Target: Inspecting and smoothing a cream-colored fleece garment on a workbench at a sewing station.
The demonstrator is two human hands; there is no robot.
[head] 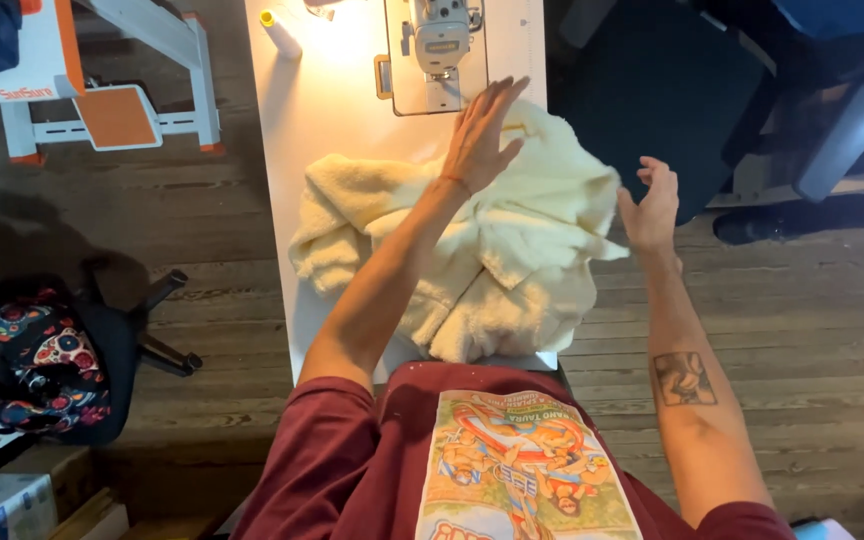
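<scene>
On white sewing table (297,120), cream fleece fabric (512,250) heaped before sewing machine (440,45); left hand (480,140) flat, fingers spread, over fabric's far edge, right hand (652,205) open, holding nothing, just off fabric's right edge; thread cone (280,35) far left.

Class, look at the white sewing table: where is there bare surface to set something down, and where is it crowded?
Bare table lies between the thread spool at the far left, the sewing machine and the cream fleece fabric. A narrow strip runs along the left edge beside the fleece. The middle and right are crowded: fleece covers them, with the left hand above it and the right hand off its right edge.
</scene>
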